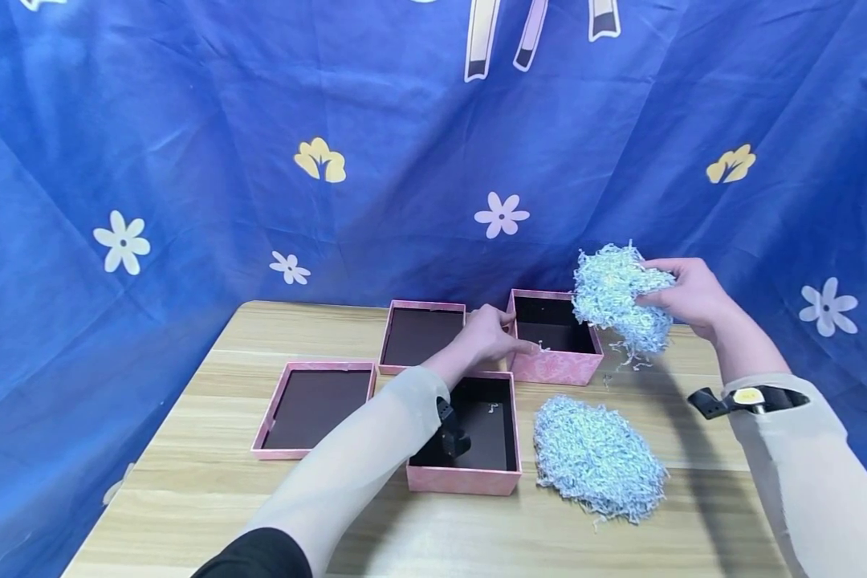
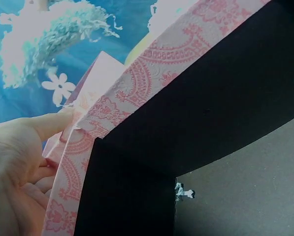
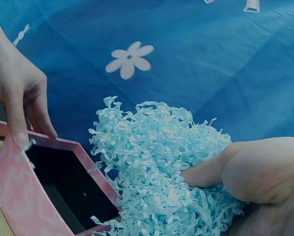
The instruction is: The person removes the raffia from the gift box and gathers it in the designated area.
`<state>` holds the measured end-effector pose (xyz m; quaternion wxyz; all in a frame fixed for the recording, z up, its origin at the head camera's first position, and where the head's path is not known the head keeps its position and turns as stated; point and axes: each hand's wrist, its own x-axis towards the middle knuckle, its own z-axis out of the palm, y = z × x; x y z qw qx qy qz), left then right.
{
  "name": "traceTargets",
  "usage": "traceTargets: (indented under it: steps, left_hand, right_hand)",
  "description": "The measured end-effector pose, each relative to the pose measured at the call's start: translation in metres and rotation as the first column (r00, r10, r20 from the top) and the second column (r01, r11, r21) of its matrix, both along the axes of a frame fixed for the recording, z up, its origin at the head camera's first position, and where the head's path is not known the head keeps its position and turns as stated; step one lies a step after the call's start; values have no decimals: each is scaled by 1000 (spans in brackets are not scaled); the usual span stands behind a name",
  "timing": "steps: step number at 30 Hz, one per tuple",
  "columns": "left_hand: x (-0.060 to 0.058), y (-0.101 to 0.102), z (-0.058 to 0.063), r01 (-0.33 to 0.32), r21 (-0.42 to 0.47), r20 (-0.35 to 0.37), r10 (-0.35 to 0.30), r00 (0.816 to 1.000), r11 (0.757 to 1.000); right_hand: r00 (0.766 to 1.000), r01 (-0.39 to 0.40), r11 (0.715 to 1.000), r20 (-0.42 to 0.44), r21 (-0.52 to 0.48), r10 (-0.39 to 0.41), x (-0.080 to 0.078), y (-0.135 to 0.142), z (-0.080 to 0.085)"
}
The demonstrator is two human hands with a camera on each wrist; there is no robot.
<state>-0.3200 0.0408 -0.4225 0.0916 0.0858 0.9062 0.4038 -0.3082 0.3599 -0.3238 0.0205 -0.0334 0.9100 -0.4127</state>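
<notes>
My right hand [image 1: 694,295] grips a clump of pale blue shredded paper [image 1: 612,291] beside and partly over the right side of the back pink box [image 1: 556,368]. Its thumb sinks into the strands in the right wrist view, and some hang loose below. At that box's near left corner, my left hand [image 1: 486,335] holds the rim, thumb on the front edge and fingers along the left side. The box's dark interior [image 3: 73,187] shows in the right wrist view. A few strands cling to the rim by the left thumb.
A second pink box [image 1: 466,482] stands nearer, under my left forearm, with a small strand [image 1: 493,408] inside. Two shallow pink lids lie left, one at the back [image 1: 423,333] and one nearer [image 1: 321,405]. A second shredded paper pile [image 1: 598,457] lies on the wooden table [image 1: 188,482]. A blue curtain [image 1: 390,209] hangs behind.
</notes>
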Motion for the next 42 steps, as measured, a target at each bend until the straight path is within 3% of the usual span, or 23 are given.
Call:
traceTargets:
  steps: [7, 15, 23, 35, 42]
  left_hand:
    - [1, -2, 1, -13, 2, -7, 13, 1000, 1000]
    - [-1, 0, 0, -28, 39, 48, 26, 999, 999]
    - [2, 3, 1, -33, 28, 18, 32, 999, 999]
    - [3, 2, 3, -32, 21, 22, 31, 999, 999]
    - [0, 3, 1, -26, 24, 52, 25, 998, 999]
  right_hand:
    - [1000, 21, 1000, 5, 20, -21, 5, 24, -14]
    - [999, 29, 1000, 16, -2, -29, 7, 48, -45]
    - [1000, 29, 1000, 10, 12, -29, 7, 68, -75]
    - [995, -3, 998, 102, 57, -2, 8, 72, -112]
    - [997, -13, 990, 76, 140, 2, 9, 69, -129]
